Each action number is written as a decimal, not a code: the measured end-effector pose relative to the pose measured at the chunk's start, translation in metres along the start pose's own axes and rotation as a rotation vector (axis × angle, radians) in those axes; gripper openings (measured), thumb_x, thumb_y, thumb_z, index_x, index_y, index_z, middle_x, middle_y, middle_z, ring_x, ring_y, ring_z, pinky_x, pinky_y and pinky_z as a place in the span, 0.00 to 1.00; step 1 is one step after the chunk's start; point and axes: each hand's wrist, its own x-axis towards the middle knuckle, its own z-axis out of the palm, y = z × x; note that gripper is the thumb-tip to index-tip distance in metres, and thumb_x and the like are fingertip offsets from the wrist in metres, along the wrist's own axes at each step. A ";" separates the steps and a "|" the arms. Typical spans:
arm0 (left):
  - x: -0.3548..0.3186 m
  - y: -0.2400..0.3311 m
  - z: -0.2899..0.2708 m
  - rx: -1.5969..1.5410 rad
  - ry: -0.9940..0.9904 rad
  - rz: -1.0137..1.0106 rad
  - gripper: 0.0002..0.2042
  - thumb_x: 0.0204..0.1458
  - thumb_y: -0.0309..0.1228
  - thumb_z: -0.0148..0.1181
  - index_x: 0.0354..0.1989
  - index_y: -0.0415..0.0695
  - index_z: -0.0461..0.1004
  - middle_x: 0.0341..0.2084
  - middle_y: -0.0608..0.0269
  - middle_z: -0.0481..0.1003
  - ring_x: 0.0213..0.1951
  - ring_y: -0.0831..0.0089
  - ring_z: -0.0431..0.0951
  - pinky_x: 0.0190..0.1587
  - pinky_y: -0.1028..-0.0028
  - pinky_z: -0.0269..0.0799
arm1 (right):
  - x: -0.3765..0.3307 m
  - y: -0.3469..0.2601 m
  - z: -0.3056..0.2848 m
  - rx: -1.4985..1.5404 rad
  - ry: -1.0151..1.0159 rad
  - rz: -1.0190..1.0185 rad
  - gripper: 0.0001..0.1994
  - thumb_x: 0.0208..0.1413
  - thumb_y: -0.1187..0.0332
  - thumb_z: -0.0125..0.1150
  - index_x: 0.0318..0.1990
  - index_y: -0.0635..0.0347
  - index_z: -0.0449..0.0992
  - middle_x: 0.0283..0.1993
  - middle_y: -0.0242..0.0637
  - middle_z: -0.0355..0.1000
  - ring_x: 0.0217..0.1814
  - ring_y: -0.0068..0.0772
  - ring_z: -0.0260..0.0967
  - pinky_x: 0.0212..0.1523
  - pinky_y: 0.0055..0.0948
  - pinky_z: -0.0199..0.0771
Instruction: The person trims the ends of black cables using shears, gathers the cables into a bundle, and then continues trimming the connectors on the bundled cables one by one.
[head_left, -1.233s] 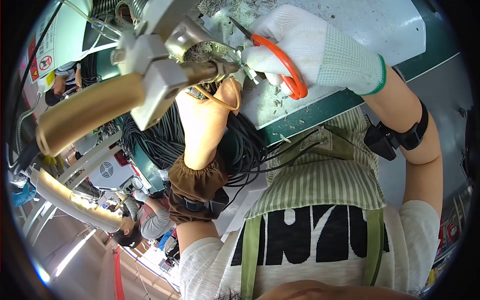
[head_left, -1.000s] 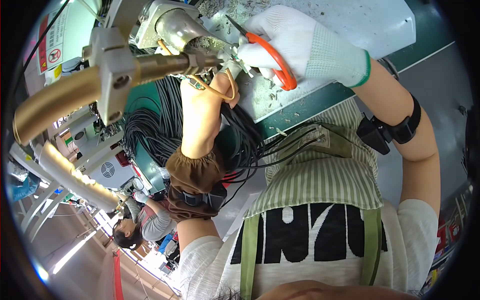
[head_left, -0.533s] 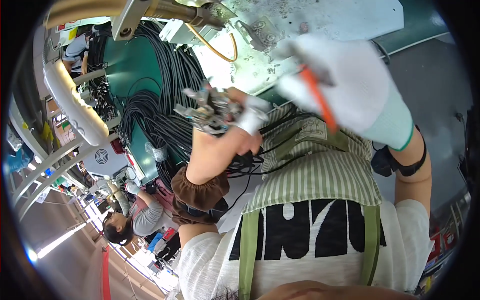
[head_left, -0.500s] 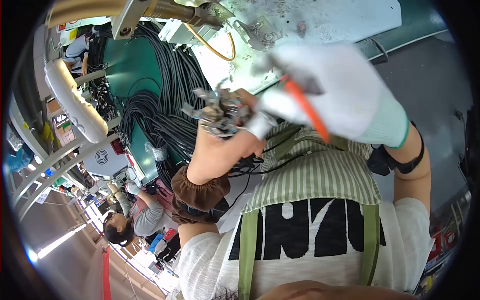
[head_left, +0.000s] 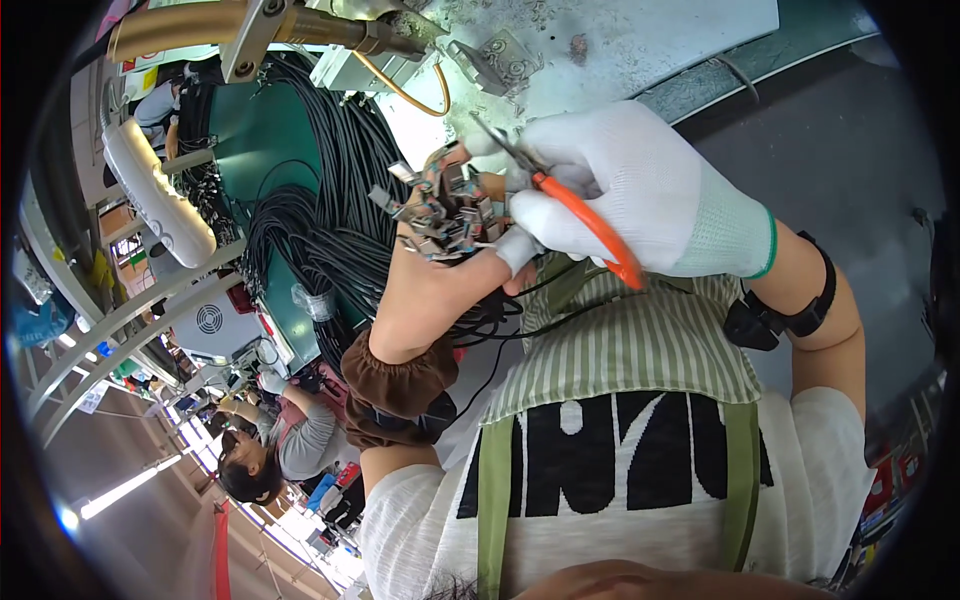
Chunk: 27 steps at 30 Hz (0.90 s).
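Observation:
My left hand [head_left: 425,300], bare with white finger covers, is closed around a bundle of black cables [head_left: 500,322]. At the top of this fist, a cluster of small metal cable ends [head_left: 450,215] fans out, with bits of coloured wire among them. In a white glove, my right hand [head_left: 640,190] grips an orange-handled tool [head_left: 590,215] with a slim, pointed metal tip. Whether it is scissors or pliers I cannot tell. The right fingertips are against or very close to the cable ends and my left thumb.
Coils of black cable [head_left: 325,235] lie on a green table [head_left: 262,130] at the left. A machine arm with a brass-coloured tube [head_left: 180,30] reaches over the pale, debris-strewn worktop [head_left: 620,70]. A white lamp [head_left: 155,195] hangs at left. Another person [head_left: 310,440] works at lower left.
My gloved right hand has moved slightly left and down, and its motion blur has gone. The tool's tip now shows clearly by the cable ends. The left hand keeps its hold.

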 end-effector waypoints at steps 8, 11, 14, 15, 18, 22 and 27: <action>0.002 -0.002 -0.010 0.154 -0.110 0.118 0.15 0.53 0.19 0.55 0.49 0.35 0.65 0.30 0.56 0.75 0.25 0.80 0.73 0.25 0.80 0.68 | -0.011 -0.021 -0.009 0.310 0.141 0.299 0.08 0.54 0.69 0.56 0.33 0.66 0.71 0.18 0.31 0.66 0.17 0.17 0.64 0.19 0.20 0.62; 0.009 0.008 -0.021 0.195 -0.257 0.006 0.15 0.54 0.19 0.55 0.50 0.36 0.66 0.34 0.54 0.75 0.28 0.80 0.74 0.26 0.80 0.69 | -0.015 -0.007 -0.021 -0.217 0.156 -0.123 0.07 0.55 0.69 0.56 0.31 0.66 0.72 0.16 0.31 0.66 0.16 0.17 0.64 0.18 0.19 0.63; 0.007 0.011 -0.006 0.191 -0.249 -0.018 0.14 0.53 0.19 0.56 0.49 0.36 0.67 0.35 0.54 0.75 0.30 0.79 0.75 0.27 0.80 0.70 | -0.016 -0.006 -0.024 -0.314 0.162 -0.210 0.09 0.56 0.68 0.56 0.29 0.66 0.72 0.16 0.31 0.67 0.15 0.18 0.64 0.17 0.19 0.63; 0.003 0.012 0.008 0.162 -0.158 0.018 0.14 0.52 0.19 0.57 0.48 0.37 0.69 0.34 0.54 0.76 0.31 0.78 0.76 0.28 0.80 0.70 | -0.018 -0.010 -0.027 -0.146 0.156 -0.093 0.10 0.56 0.68 0.55 0.28 0.66 0.72 0.15 0.31 0.67 0.15 0.19 0.64 0.17 0.20 0.63; 0.003 0.002 0.017 0.307 -0.098 0.228 0.15 0.48 0.18 0.59 0.46 0.37 0.71 0.34 0.55 0.76 0.33 0.76 0.77 0.29 0.79 0.72 | -0.024 -0.013 -0.034 0.157 0.105 0.148 0.12 0.57 0.66 0.55 0.26 0.65 0.72 0.15 0.32 0.68 0.13 0.20 0.64 0.15 0.20 0.63; 0.003 -0.035 0.002 0.735 -0.167 0.682 0.17 0.41 0.16 0.61 0.44 0.38 0.73 0.35 0.55 0.76 0.33 0.72 0.78 0.30 0.77 0.73 | -0.036 0.009 -0.019 0.418 -0.051 0.378 0.16 0.59 0.64 0.52 0.23 0.65 0.72 0.14 0.33 0.68 0.12 0.22 0.64 0.15 0.21 0.64; -0.004 -0.030 -0.010 0.909 -0.297 0.857 0.16 0.41 0.16 0.61 0.42 0.38 0.73 0.35 0.56 0.75 0.32 0.72 0.77 0.30 0.77 0.73 | -0.040 0.020 -0.016 0.658 -0.283 0.455 0.15 0.58 0.64 0.53 0.24 0.65 0.71 0.14 0.34 0.69 0.12 0.23 0.66 0.15 0.22 0.66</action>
